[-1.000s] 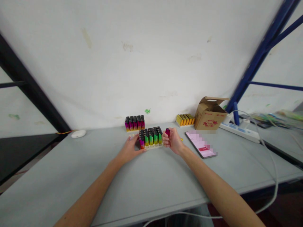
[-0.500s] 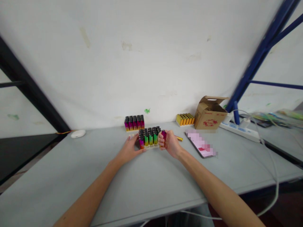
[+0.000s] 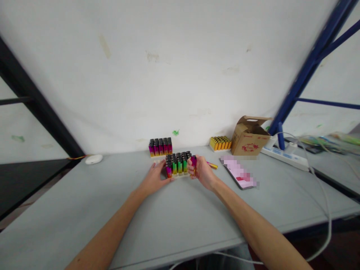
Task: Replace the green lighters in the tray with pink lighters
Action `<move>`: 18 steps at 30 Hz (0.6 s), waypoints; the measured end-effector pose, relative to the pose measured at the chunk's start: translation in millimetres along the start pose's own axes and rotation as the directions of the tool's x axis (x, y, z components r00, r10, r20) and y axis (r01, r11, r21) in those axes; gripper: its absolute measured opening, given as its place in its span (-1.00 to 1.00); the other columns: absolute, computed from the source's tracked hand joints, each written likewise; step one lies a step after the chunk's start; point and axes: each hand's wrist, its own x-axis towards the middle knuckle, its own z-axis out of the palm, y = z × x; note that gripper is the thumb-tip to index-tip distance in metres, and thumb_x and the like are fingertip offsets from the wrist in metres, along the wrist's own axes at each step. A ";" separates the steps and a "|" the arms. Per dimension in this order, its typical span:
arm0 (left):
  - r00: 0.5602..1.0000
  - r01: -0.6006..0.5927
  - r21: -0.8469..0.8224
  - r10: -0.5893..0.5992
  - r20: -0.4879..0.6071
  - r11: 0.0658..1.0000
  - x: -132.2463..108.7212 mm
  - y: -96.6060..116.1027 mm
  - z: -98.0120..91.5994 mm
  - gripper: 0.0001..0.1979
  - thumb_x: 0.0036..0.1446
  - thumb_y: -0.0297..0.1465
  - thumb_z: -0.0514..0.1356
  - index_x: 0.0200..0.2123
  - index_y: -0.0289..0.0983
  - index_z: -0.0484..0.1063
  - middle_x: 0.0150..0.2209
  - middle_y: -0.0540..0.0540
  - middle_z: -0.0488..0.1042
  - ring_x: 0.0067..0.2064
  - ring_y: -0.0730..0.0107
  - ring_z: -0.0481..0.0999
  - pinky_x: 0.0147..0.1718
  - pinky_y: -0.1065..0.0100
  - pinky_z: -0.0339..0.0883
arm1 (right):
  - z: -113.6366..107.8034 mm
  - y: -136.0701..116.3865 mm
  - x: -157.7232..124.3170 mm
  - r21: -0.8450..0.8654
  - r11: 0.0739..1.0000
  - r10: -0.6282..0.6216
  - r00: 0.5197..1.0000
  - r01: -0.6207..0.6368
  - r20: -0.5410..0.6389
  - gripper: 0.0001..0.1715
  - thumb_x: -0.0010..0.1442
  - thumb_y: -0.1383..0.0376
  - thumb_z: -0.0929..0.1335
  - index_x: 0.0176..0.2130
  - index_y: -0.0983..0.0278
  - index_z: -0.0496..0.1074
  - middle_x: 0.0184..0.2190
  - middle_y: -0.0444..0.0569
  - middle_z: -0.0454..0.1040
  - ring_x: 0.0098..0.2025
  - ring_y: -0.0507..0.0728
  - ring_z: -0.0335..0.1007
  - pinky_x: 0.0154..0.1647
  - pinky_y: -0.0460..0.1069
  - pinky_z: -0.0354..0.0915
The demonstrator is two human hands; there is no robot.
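A tray of upright batteries (image 3: 179, 165) with black tops, some green and yellow, some purple, stands on the grey table. My left hand (image 3: 155, 177) rests around its left end, thumb at the front corner and fingers behind, holding the tray. At the tray's right end my right hand (image 3: 203, 170) is closed on a purple and orange battery (image 3: 194, 165), held upright. Behind my right hand a loose yellow and purple battery (image 3: 213, 165) lies on the table.
A second tray of purple batteries (image 3: 160, 147) stands near the wall. Yellow batteries (image 3: 221, 143) stand beside an open cardboard box (image 3: 249, 140). A phone (image 3: 238, 172) lies at the right, before a power strip (image 3: 287, 156). A white mouse-like object (image 3: 93, 159) sits at the left.
The whole view has shifted very slightly. Both hands keep nearly the same places, and the battery in my right hand shows a little more.
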 end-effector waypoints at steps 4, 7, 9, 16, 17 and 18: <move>1.000 -0.004 -0.004 0.004 -0.007 1.000 -0.1 -1.2 0.5 -0.15 -0.01 -0.06 0.26 0.26 -0.34 0.13 0.29 -0.35 0.22 0.32 0.00 0.18 0.33 -0.05 -0.20 | 1.1 -0.2 -0.9 -0.070 0.992 -0.101 0.995 0.101 0.005 -0.68 0.14 0.01 0.25 -0.31 0.21 0.24 -0.54 -0.20 0.23 -0.56 0.01 0.11 -0.62 -0.13 0.07; 1.000 -0.004 -0.014 0.004 -0.018 1.000 -0.1 -1.9 1.0 -0.17 -0.02 -0.08 0.27 0.27 -0.27 0.13 0.29 -0.31 0.23 0.32 0.00 0.20 0.32 -0.06 -0.19 | -1.0 2.1 0.0 -0.116 0.981 -0.151 0.988 0.154 0.029 -0.70 0.12 0.05 0.32 -0.30 0.20 0.25 -0.45 -0.16 0.32 -0.46 0.04 0.27 -0.51 -0.09 0.23; 1.000 -0.004 -0.016 0.004 -0.013 1.000 -0.3 -1.6 0.9 -0.17 -0.02 -0.09 0.28 0.28 -0.25 0.12 0.30 -0.30 0.22 0.32 0.01 0.20 0.32 -0.06 -0.19 | -2.0 3.8 -0.1 -0.178 0.961 -0.206 0.977 0.211 0.046 -0.69 0.16 0.03 0.32 -0.29 0.20 0.27 -0.40 -0.13 0.36 -0.37 0.07 0.32 -0.38 -0.04 0.29; 1.000 -0.027 -0.036 0.027 0.005 0.999 -3.0 1.4 -0.5 -0.18 0.03 -0.09 0.27 0.30 -0.23 0.09 0.32 -0.27 0.19 0.35 0.04 0.13 0.33 -0.05 -0.21 | 3.6 4.3 -9.7 -0.746 0.452 -0.488 0.836 0.489 0.252 -0.73 0.28 0.11 0.29 -0.26 0.23 0.46 -0.24 0.00 0.36 -0.12 0.17 0.27 -0.02 0.09 0.21; 1.000 -0.025 -0.034 0.026 0.005 0.999 -3.1 1.7 -0.5 -0.18 0.03 -0.09 0.28 0.30 -0.23 0.09 0.32 -0.27 0.19 0.35 0.04 0.13 0.33 -0.04 -0.21 | 4.0 4.9 -10.0 -0.768 0.397 -0.485 0.825 0.503 0.290 -0.75 0.29 0.14 0.29 -0.25 0.23 0.48 -0.24 0.00 0.36 -0.13 0.17 0.28 -0.04 0.08 0.21; 1.000 -0.024 -0.033 0.024 0.005 0.999 -3.1 1.9 -0.4 -0.18 0.03 -0.09 0.28 0.30 -0.23 0.09 0.31 -0.28 0.20 0.34 0.04 0.14 0.33 -0.03 -0.21 | 4.0 6.0 -9.7 -0.780 0.364 -0.475 0.821 0.510 0.315 -0.76 0.28 0.16 0.30 -0.25 0.23 0.49 -0.26 0.00 0.38 -0.16 0.16 0.30 -0.08 0.07 0.22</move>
